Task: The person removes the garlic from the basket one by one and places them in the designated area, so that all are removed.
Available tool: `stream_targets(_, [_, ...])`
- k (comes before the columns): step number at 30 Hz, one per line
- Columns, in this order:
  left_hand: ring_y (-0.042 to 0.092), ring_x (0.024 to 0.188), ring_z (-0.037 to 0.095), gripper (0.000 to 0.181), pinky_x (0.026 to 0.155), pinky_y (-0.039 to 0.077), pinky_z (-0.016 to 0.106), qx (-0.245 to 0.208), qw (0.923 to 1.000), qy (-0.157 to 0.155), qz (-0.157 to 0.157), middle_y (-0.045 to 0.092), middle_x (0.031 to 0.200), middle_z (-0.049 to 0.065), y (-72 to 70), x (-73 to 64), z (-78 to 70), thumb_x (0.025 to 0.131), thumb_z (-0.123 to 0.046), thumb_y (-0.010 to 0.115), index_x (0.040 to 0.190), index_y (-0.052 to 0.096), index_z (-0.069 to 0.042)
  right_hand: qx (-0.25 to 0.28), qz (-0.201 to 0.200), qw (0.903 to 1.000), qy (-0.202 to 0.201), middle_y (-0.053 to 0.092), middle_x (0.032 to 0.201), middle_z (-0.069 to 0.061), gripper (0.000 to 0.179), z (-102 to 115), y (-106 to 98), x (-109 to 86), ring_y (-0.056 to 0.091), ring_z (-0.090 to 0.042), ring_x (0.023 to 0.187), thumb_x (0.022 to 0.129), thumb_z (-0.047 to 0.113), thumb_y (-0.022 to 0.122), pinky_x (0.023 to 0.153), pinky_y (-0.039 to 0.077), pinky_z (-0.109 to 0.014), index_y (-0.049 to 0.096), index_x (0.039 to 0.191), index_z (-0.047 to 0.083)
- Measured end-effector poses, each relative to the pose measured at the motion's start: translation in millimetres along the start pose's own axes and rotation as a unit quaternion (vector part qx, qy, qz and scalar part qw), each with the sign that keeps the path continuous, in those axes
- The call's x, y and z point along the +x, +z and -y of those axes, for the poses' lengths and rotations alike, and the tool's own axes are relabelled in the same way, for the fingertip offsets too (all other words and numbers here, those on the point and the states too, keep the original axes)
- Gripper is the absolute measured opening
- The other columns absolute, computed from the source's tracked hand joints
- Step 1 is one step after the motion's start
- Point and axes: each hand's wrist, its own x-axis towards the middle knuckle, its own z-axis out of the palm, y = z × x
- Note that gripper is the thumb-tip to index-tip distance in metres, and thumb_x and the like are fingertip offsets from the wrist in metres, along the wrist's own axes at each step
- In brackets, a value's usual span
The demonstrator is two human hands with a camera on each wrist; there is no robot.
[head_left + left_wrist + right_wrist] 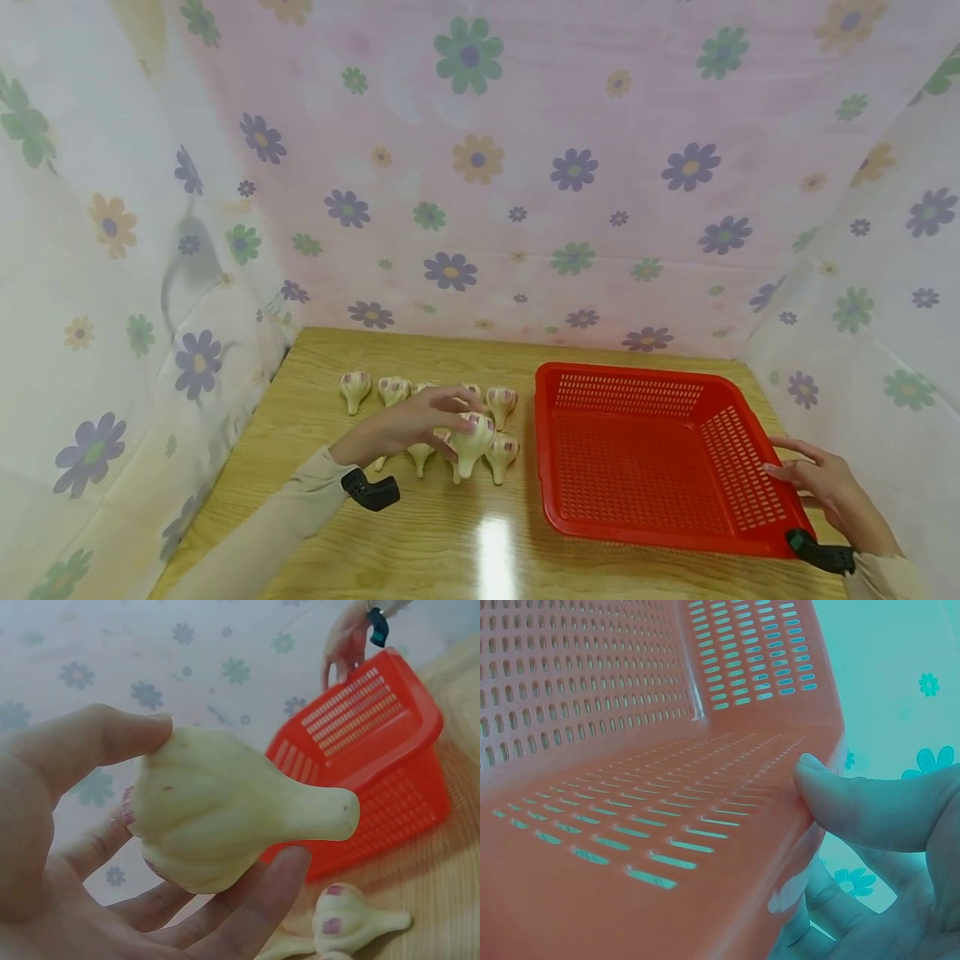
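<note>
My left hand [420, 421] holds a garlic bulb [210, 806] between thumb and fingers, raised above the table, its stem pointing away from the palm in the left wrist view. Behind and below it, several more garlic bulbs [501, 454] lie in rough rows on the table, some of them partly hidden by the hand. To the right stands a red plastic basket [551, 500] with slotted walls and nothing inside. My right hand [832, 492] grips the basket's right rim, thumb [870, 810] on the inner side and fingers on the outside.
The wooden table [420, 542] runs up to a flowered cloth [525, 233] at the back, with similar cloth on both sides. A lone garlic bulb [355, 390] marks the left end of the back row. Each wrist wears a black strap [371, 490].
</note>
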Motion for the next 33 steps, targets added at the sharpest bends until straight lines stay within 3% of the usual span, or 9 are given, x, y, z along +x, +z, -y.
stream_targets(7, [0.054,0.110,0.028,0.038,0.077,0.052,0.052,-0.009,0.9996,-0.003,-0.025,0.039,0.142,0.016,-17.9,-19.6,-2.4,0.090,-0.015,0.065,0.123,0.051,-0.004,0.004,-0.005,1.0000,0.001,0.068,0.088,-0.001,0.059,2,2,-0.2,0.067,-0.023,0.078,0.089,0.019,0.064,0.071,0.054,-0.044,0.039,0.139,0.000])
stream_targets(15, [0.054,0.109,0.028,0.036,0.078,0.052,0.051,-0.017,0.9984,0.002,-0.054,0.035,0.143,0.017,-37.6,-35.9,1.9,0.089,-0.016,0.066,0.121,0.053,-0.007,0.000,-0.005,1.0000,0.002,0.068,0.089,-0.001,0.063,1,1,-0.1,0.067,-0.024,0.079,0.089,0.021,0.065,0.071,0.054,-0.044,0.034,0.141,-0.001])
stream_targets(21, [0.054,0.106,0.028,0.037,0.079,0.051,0.049,-0.002,0.9975,0.006,-0.071,0.030,0.145,0.021,-50.5,-47.3,8.4,0.091,-0.017,0.064,0.122,0.050,-0.004,-0.001,-0.005,1.0000,0.001,0.068,0.088,0.000,0.056,0,0,-0.8,0.067,-0.024,0.079,0.090,0.021,0.064,0.071,0.054,-0.044,0.041,0.139,0.004])
stream_targets(27, [0.053,0.108,0.027,0.044,0.081,0.050,0.047,0.014,0.9959,0.004,-0.089,0.033,0.144,0.017,-63.6,-58.7,15.1,0.092,-0.019,0.063,0.129,0.046,-0.001,0.007,-0.005,1.0000,-0.001,0.068,0.087,0.002,0.036,-1,-2,-1.2,0.066,-0.022,0.077,0.089,0.021,0.065,0.071,0.054,-0.044,0.057,0.123,0.026])
stream_targets(30, [0.049,0.117,0.029,0.048,0.082,0.050,0.047,0.031,0.9936,-0.003,-0.109,0.031,0.147,0.016,-73.5,-62.1,19.3,0.091,-0.021,0.064,0.133,0.046,-0.003,0.004,-0.006,1.0000,0.001,0.068,0.087,0.001,0.044,-1,-1,-1.1,0.066,-0.022,0.077,0.089,0.021,0.065,0.071,0.054,-0.044,0.053,0.131,0.017])
stream_targets(33, [0.042,0.125,0.032,0.053,0.084,0.049,0.047,0.044,0.9905,-0.015,-0.129,0.028,0.149,0.018,-84.7,-65.7,23.9,0.091,-0.023,0.064,0.137,0.044,-0.005,-0.001,-0.008,1.0000,0.003,0.067,0.089,-0.001,0.065,0,1,-1.0,0.066,-0.024,0.077,0.089,0.022,0.065,0.071,0.055,-0.044,0.033,0.140,-0.003])
